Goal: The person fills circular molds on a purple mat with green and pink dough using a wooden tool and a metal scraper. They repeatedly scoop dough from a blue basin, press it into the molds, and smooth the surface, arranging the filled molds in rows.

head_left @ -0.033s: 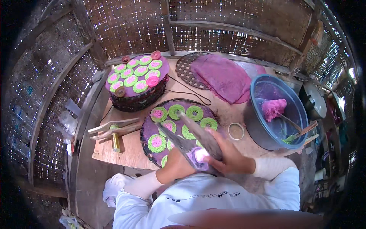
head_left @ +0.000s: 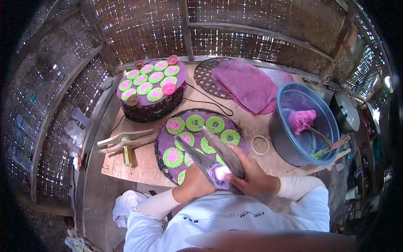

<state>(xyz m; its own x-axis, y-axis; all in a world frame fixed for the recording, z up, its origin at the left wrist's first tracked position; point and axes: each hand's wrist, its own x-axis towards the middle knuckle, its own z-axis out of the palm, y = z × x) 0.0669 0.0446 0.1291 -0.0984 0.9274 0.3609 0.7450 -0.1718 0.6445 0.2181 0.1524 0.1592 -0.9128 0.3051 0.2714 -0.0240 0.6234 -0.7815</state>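
Both my hands grip a wooden noodle press (head_left: 226, 154) with two long tapering handles pointing away from me. My left hand (head_left: 194, 184) wraps round its left side; its fingertips are partly hidden. My right hand (head_left: 254, 173) closes round the right handle, thumb beside a bright, pale lump (head_left: 221, 172) in the purple-stained middle. Beyond the handle tips lies a round, purple-lined tray (head_left: 167, 141) bearing several green noodle coils (head_left: 194, 123). Some coils have pink centres, others are plain green rings. The press hides part of the tray.
A blue tub (head_left: 289, 154) at right holds pink dough (head_left: 301, 121) on a stick. Back left, a basket (head_left: 151, 112) carries more coils. A second press (head_left: 127, 145) lies left. Pink cloth (head_left: 247, 86) covers part of a woven mat (head_left: 205, 80). A small round container (head_left: 260, 145) stands near the tub.
The handle tips of the press have shifted very slightly to the right. My hands keep their hold, and the other things stay where they were.
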